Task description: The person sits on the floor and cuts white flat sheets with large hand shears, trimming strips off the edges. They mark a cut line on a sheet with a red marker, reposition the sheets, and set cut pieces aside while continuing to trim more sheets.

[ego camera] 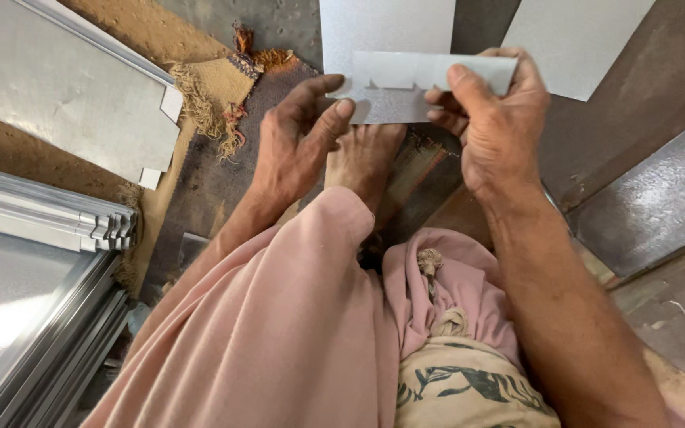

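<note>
Grey galvanised metal strip with notched edge (406, 87) sits at twelve o'clock, pinched by the right hand (489, 119) at its right end and the left hand (299, 139) at its left. A bare foot (362, 158) lies partly hidden beneath. Stacked folded metal sheets (33, 214) at nine o'clock run off-frame; frayed sacking (216, 91) covers the dusty floor.

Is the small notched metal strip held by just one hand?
No: both the left hand and the right hand pinch the notched metal strip, one at each end.
</note>
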{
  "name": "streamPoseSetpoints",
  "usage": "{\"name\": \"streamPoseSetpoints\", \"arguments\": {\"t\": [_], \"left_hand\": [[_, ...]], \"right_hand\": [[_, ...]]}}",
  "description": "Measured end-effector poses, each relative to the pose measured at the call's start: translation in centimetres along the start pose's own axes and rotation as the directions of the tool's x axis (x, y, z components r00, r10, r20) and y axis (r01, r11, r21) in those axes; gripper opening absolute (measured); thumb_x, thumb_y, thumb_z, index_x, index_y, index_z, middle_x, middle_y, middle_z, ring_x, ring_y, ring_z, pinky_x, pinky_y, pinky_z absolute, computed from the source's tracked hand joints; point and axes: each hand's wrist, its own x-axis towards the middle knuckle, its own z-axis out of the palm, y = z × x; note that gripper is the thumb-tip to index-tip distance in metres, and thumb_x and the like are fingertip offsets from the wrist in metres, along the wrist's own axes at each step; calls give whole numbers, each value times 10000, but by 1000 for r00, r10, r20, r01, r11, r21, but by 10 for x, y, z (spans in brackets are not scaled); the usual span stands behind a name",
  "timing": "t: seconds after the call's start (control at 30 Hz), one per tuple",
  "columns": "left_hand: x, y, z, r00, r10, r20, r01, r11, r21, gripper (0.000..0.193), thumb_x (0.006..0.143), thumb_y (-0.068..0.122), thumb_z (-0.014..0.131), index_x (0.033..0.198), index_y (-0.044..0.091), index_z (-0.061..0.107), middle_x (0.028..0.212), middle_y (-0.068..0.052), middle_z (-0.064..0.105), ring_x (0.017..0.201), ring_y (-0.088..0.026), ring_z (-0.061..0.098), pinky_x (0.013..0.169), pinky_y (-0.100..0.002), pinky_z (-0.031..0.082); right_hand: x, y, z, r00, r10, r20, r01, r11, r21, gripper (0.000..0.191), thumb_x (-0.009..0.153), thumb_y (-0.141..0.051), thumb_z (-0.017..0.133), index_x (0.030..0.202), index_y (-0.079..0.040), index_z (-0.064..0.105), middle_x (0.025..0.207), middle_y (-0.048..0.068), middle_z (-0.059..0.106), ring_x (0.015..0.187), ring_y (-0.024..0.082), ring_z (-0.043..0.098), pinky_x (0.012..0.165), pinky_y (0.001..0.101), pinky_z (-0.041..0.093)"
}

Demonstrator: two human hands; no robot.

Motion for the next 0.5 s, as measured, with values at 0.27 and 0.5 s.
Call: {"name": "streamPoseSetpoints", "arguments": {"t": [0.27,0.5], "left_hand": [[7,-23,6,955,-298,-10,265,866,-425,143,987,90,675,1062,-30,691,889,-76,767,703,-85,678,629,-230,581],[3,-25,3,977,-125,-173,170,945,278,117,905,146,770,917,34,737,787,-60,778,675,-111,731,653,-289,605]], "right_hand": [[-7,28,1,993,66,98,-37,963,-268,257,994,-68,757,1169,7,583,939,89,690,767,153,703,648,279,608],[-11,30,-22,870,-272,412,491,389,-779,425,894,1,822,1250,-88,608,1161,141,558,822,197,665,675,317,577]]}}
